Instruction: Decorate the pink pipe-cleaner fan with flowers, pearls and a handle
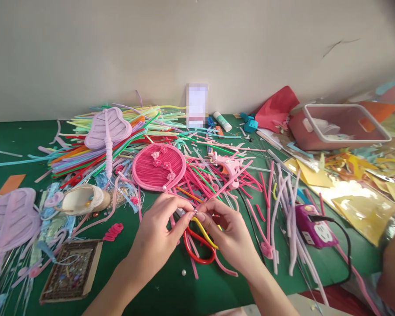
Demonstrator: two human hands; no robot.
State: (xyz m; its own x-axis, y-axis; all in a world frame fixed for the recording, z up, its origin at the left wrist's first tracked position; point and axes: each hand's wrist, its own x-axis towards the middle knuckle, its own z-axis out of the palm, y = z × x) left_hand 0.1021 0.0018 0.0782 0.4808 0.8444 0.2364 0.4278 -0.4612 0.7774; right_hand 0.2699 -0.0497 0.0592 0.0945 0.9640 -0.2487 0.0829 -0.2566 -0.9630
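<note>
My left hand (159,230) and my right hand (228,235) meet over the green table (171,289), fingertips pinched together. Between them they grip a yellow pipe cleaner (206,232) that curves down to the right. A red pipe cleaner loop (197,252) lies under my hands on the table. Just beyond my fingers lies a round pink coiled disc (159,166) with small pink flowers on it. A tangle of loose pink pipe cleaners (224,175) spreads behind my right hand.
A big heap of coloured pipe cleaners (95,145) fills the back left, with lilac butterfly shapes (108,127) on it. A purple power strip (312,228) with a black cable lies at the right. A pink plastic bin (335,127), yellow paper and a glue stick (222,121) sit further back.
</note>
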